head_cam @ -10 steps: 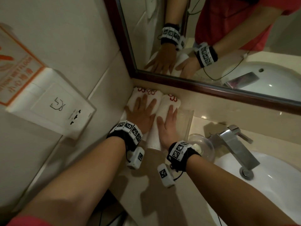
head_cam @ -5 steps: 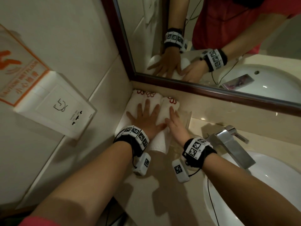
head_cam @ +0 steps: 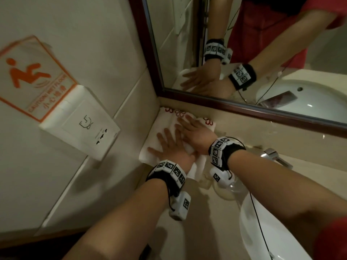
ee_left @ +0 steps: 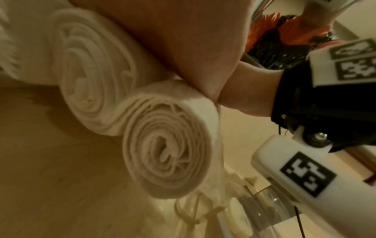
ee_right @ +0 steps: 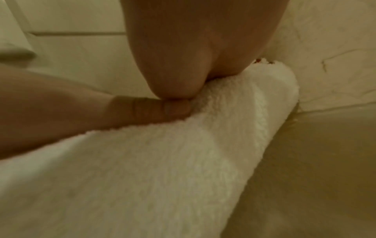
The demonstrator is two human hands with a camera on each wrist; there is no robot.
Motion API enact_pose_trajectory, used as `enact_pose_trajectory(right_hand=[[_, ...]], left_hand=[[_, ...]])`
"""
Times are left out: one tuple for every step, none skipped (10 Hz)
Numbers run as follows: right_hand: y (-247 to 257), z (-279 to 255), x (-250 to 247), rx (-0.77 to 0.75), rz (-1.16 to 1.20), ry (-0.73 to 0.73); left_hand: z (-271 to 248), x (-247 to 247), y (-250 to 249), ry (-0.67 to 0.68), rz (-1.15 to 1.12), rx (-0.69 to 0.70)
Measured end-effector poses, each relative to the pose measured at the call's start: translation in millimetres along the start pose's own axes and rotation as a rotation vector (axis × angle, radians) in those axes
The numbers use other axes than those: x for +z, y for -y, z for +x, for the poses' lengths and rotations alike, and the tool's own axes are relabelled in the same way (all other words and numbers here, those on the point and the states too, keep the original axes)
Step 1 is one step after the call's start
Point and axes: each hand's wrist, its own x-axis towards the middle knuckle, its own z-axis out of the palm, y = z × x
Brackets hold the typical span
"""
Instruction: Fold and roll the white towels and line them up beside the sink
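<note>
Rolled white towels (head_cam: 170, 126) lie side by side in the counter corner, against the wall under the mirror (head_cam: 244, 53), left of the sink (head_cam: 251, 231). Left hand (head_cam: 173, 149) flat on them, fingers spread. Right hand (head_cam: 195, 131) flat too, fingers straight, crossing over the left's. Faucet (head_cam: 272, 156) just right; wet-floor sign (head_cam: 32, 77) on wall.

Rolled white towels (head_cam: 165, 132) lie side by side on the counter, packed into the far left corner where the side wall meets the mirror wall. Their far ends carry red embroidery. The near ends show tight spiral layers, one roll (ee_left: 168, 154) nearer and another (ee_left: 89, 90) just behind it, touching. The sink (head_cam: 262, 231) sits to their right.
</note>
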Motion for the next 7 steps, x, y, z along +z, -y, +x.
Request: enact_pose_trajectory(right_hand=[[1.1,0.9,1.5,0.046,0.071,0.051],[3.0,3.8,-3.5,0.088,0.067,0.099],[1.7,7.5,-13.6,0.071,0.015,0.21],[10.6,6.6,-22.3,0.129,0.011,0.183],[24.1,-5.0,-42.5,0.222,0.089,0.079],[29.5,-30.1,-64.7,0.319,0.253,0.018],[31.3,-57.0,-89.2,0.419,0.386,-0.055]], left_hand=[[5.5,2.4,-1.0,0.0,-0.001,-0.011],[3.2,0.7,0.4,-0.003,-0.006,0.004],[0.4,-4.4,3.4,0.011,-0.041,0.022],[-3.3,-11.0,7.7,0.034,-0.075,0.047],[-12.7,-24.6,9.3,0.003,-0.108,0.059],[-16.9,-38.3,6.8,0.018,-0.116,0.117],[-22.2,-50.4,0.5,0.02,-0.083,0.173]])
